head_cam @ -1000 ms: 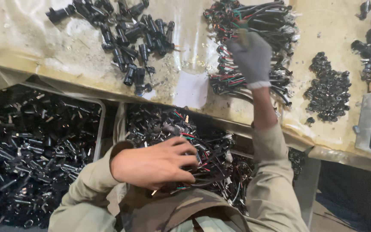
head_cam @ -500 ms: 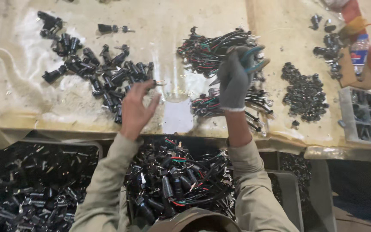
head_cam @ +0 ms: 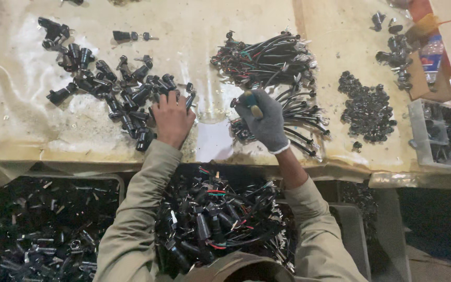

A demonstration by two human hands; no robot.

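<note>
Nearest us, at the bottom of the frame, we are leaning over a bin (head_cam: 358, 230) heaped with wired black parts (head_cam: 215, 219), and a second bin (head_cam: 43, 224) at the lower left is holding loose black pieces.

Above that, on the table (head_cam: 225, 141) covered in yellowish sheet, we are working with both hands. Our bare left hand (head_cam: 172, 119) is lying palm down at the near edge of the black cylinders (head_cam: 116, 94), left of centre. Its fingers (head_cam: 169, 99) are spread a little and reaching into the pile, touching the nearest cylinders; we cannot tell whether any piece is actually pinched beneath them.

Our right hand (head_cam: 266, 122), in a grey glove, is curled tight around a tool handle (head_cam: 251, 103) of green and yellow, whose end is sticking out above the fist. This hand is resting over the near part of the wire bundles (head_cam: 272, 62), which are spreading from the centre toward the upper middle of the frame.

Further right, a heap of small black rings (head_cam: 367, 107) is lying well apart from both hands. At the right edge a clear tray (head_cam: 418, 130) is holding more parts, and a few cylinders (head_cam: 398, 49) are scattered at the upper right.
</note>
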